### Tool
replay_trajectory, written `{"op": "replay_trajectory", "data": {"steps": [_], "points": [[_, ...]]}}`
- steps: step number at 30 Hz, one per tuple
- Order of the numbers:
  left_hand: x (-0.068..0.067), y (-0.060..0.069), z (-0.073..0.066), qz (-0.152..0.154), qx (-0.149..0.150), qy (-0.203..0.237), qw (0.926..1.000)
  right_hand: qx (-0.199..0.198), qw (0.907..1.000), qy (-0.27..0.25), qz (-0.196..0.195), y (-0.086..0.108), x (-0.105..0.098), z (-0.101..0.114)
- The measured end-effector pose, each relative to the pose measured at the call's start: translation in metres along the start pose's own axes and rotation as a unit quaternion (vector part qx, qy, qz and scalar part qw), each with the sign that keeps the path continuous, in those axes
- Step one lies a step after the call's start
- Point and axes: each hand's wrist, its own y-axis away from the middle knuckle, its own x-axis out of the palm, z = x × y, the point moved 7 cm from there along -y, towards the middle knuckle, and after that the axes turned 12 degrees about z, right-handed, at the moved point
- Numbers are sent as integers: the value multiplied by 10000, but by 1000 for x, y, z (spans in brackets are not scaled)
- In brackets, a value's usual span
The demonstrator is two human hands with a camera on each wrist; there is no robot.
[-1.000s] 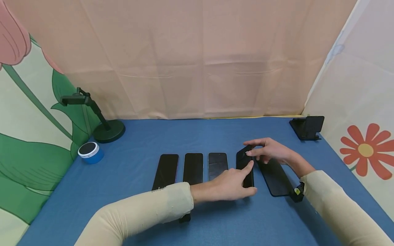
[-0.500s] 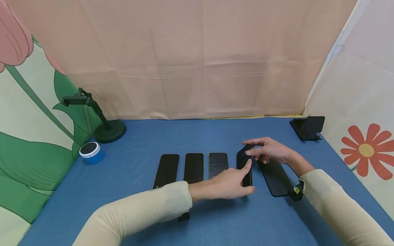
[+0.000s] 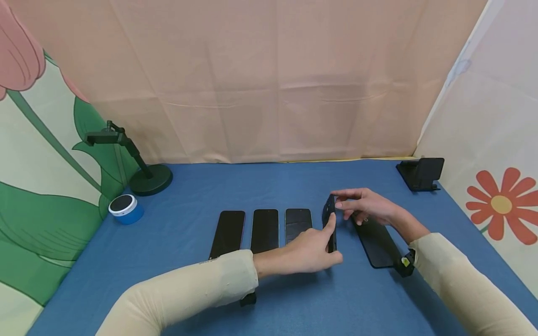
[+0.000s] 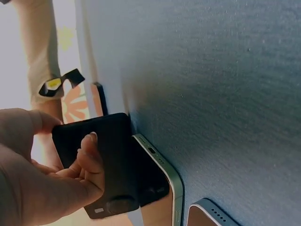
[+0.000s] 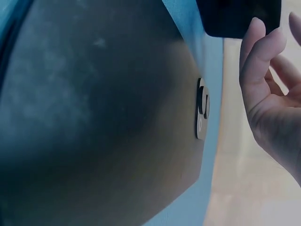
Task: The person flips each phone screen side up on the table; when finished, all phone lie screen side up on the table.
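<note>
- Black phone point(image 4: 117, 162) tips further onto its edge than earlier.
- Left hand point(image 3: 307, 252) pinches the near part; right hand point(image 3: 371, 206), the far end.
- Location: over counter point(image 3: 189, 205), between screen-up phone point(image 3: 298, 221) and dark phone point(image 3: 377, 242).
- Handling: probably light, rigid, slippery, fragile; grip long edges.
- Appearance: flat, rounded corners.

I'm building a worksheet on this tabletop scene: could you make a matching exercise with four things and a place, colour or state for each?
1. Round tub
2. Held phone
3. Angular stand
4. Round-based stand

A. Dark, at the back left
B. Tipped up steeply
C. Blue with a white rim
D. Black, at the back right

Pairs: 1-C, 2-B, 3-D, 4-A
</note>
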Motion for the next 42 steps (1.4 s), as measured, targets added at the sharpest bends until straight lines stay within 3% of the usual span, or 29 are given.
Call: {"op": "replay_trajectory", "data": {"steps": [7, 14, 20, 25, 28, 31, 34, 42], "points": [[-5, 9, 12, -285, -329, 407, 9982, 56, 9999, -127, -46, 6, -4, -1], [-3, 18, 26, -622, -155, 1492, 9867, 117, 9995, -285, -9, 10, -6, -11], [-2, 18, 36, -901, -36, 2566, 9623, 223, 9993, -290, 7, 10, -4, -15], [5, 14, 44, -714, 83, 3547, 9322, 366, 9989, -292, 40, 9, 0, -19], [8, 12, 47, -610, 138, 3925, 9176, 425, 9985, -357, 40, 8, 1, -22], [9, 11, 48, -551, 176, 4135, 9086, 457, 9980, -441, 24, 7, 3, -24], [10, 10, 47, -520, 215, 4227, 9045, 444, 9978, -490, 7, 7, 4, -25], [9, 6, 43, -523, 354, 4223, 9043, 355, 9975, -602, 57, 4, 8, -21]]}}
